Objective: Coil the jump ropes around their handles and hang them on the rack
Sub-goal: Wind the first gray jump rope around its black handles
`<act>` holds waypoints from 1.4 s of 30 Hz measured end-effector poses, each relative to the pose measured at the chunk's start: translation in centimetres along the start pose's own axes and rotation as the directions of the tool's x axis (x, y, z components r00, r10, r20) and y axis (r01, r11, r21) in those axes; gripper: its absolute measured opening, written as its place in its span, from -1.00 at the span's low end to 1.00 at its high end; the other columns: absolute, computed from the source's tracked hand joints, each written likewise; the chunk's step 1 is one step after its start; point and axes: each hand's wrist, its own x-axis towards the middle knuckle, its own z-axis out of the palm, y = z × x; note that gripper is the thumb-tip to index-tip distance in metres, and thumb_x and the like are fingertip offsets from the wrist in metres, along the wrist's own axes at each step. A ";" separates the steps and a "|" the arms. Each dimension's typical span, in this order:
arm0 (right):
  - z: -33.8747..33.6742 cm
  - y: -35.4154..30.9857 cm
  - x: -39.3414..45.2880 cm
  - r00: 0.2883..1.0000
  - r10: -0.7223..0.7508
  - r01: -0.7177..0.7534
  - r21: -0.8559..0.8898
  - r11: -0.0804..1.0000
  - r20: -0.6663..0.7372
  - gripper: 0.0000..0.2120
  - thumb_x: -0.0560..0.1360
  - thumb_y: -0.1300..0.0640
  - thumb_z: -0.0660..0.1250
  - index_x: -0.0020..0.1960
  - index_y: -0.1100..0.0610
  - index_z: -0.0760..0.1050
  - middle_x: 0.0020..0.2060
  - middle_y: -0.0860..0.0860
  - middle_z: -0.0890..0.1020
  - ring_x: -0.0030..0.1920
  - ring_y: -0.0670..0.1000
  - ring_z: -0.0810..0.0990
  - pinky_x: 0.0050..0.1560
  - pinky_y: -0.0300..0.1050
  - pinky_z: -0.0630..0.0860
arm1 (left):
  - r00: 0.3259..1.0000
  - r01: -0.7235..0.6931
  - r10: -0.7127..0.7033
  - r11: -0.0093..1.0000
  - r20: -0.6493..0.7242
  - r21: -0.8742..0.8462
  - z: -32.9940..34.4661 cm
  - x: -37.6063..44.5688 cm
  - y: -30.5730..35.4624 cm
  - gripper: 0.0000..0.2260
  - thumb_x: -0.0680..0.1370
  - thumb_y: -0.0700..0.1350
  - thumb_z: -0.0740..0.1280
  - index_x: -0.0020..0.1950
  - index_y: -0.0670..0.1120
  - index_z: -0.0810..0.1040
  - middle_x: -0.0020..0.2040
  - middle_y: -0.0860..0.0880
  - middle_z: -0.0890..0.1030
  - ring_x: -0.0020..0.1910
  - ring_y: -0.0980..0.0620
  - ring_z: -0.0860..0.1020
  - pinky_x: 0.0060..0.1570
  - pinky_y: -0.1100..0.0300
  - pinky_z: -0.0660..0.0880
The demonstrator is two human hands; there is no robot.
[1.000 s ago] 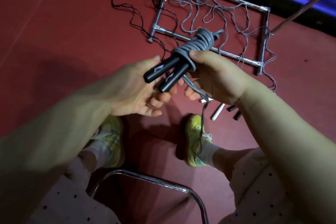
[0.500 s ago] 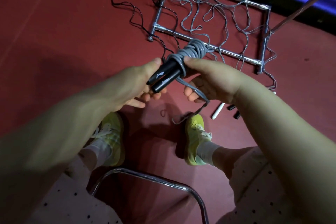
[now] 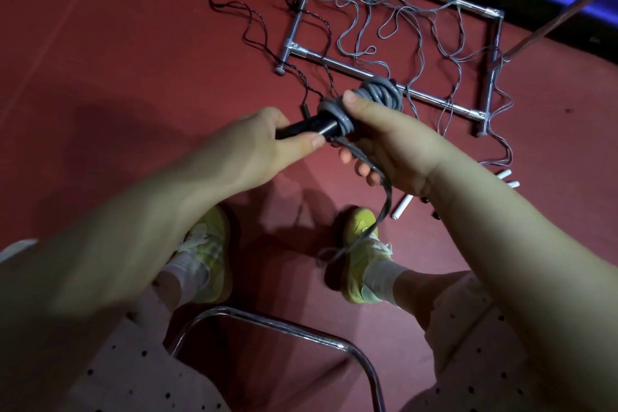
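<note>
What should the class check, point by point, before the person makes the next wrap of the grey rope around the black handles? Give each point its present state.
1. Left hand grips the black handles: ok.
2. Right hand holds the grey coil, thumb pressing the wraps: ok.
3. Wraps sit tight and even: cannot tell, some overlap.
4. Whole rope is wound: not ok, a loose tail hangs down from the right hand.
5. Tail hangs free of the yellow shoe: cannot tell, its end lies over the shoe in this view.
6. Rack ready for hanging: not ok, it lies on the floor with another grey rope tangled over it.
</note>
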 end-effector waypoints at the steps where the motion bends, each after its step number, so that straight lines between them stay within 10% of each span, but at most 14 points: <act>1: 0.0 0.1 0.0 1.000 -0.006 0.006 -0.005 1.000 -0.005 -0.56 0.48 -0.28 0.19 -0.02 0.09 0.51 -0.45 -0.01 0.51 -0.52 -0.05 0.37 -0.55 -0.27 0.25 | 1.000 -0.008 0.008 1.000 -0.018 0.019 0.0 0.0 -0.1 -0.68 0.42 0.24 0.32 -0.07 0.02 0.42 -0.23 0.08 0.47 -0.25 0.09 0.45 -0.27 0.13 0.33; 10: 0.2 0.4 0.0 0.981 -0.183 0.181 -0.031 0.983 -0.065 -0.66 0.53 -0.11 0.26 -0.17 0.18 0.51 -0.46 0.02 0.48 -0.54 -0.04 0.30 -0.50 -0.20 0.22 | 0.994 -0.037 0.046 0.995 -0.103 0.089 -0.2 -0.1 -0.2 -0.53 0.29 0.24 0.46 0.00 0.01 0.37 -0.21 0.11 0.43 -0.23 0.06 0.43 -0.29 0.13 0.27; 14: 0.1 0.4 0.2 0.960 -0.268 0.268 -0.015 0.963 -0.084 -0.71 0.38 -0.09 0.30 -0.28 0.15 0.46 -0.51 0.05 0.47 -0.52 0.01 0.30 -0.46 -0.16 0.21 | 0.971 0.064 0.012 0.950 0.238 -0.307 -0.6 0.3 -0.4 -0.59 0.27 0.19 0.47 -0.04 -0.01 0.51 -0.20 0.07 0.58 -0.19 0.09 0.55 -0.02 0.05 0.48; 20: -0.3 0.5 0.6 0.910 -0.414 0.411 0.099 0.906 0.012 -0.69 0.25 -0.14 0.24 -0.30 0.13 0.42 -0.50 -0.01 0.47 -0.47 0.00 0.31 -0.46 -0.20 0.27 | 0.720 0.459 0.162 0.618 0.674 -0.639 -1.1 -0.1 0.0 -0.26 0.30 0.43 -0.05 -0.04 -0.12 0.60 -0.23 -0.06 0.63 -0.28 0.02 0.59 0.00 -0.06 0.47; 42: 0.5 0.3 -0.3 0.982 -0.089 0.061 -0.164 0.984 -0.165 -0.46 0.51 -0.23 0.24 -0.44 0.15 0.35 -0.62 0.02 0.26 -0.58 0.03 0.22 -0.30 -0.01 0.44 | 0.946 0.270 -0.124 0.810 0.299 -0.520 -0.2 0.6 0.4 -0.42 0.60 0.23 -0.02 -0.23 -0.13 0.58 -0.50 0.01 0.54 -0.46 0.04 0.44 -0.14 0.12 0.48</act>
